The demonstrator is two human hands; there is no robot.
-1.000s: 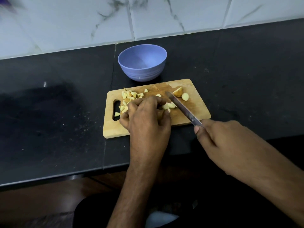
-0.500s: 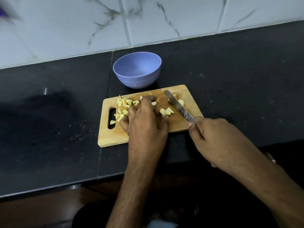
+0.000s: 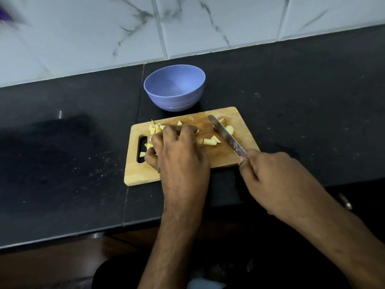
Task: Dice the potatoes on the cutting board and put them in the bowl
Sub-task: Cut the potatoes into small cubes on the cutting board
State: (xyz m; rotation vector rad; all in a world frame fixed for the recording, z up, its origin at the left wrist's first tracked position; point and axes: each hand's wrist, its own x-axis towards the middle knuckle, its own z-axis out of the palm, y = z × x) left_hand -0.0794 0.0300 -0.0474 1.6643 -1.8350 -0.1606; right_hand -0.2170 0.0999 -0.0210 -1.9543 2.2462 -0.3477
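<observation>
A wooden cutting board [image 3: 226, 156] lies on the black counter. Behind it stands an empty blue bowl [image 3: 173, 101]. A pile of diced potato pieces [image 3: 154, 128] sits at the board's left end, by the handle slot. My left hand [image 3: 179, 155] is curled over that pile and hides most of it. My right hand [image 3: 270, 176] grips a knife [image 3: 226, 135] whose blade rests diagonally on the board's right half. A few cut pieces [image 3: 209, 141] lie just left of the blade. Two larger potato chunks [image 3: 229, 129] lie right of it.
The black counter [image 3: 73, 163] runs left and right of the board, with a seam just left of it. A white marble-tiled wall [image 3: 208, 24] stands behind the bowl. The counter's front edge is close below the board. A small metal object [image 3: 345, 202] shows at the right edge.
My left hand has slid left off the freshly cut pieces onto the diced pile. The knife blade has stayed beside the cut pieces. The camera view has shifted.
</observation>
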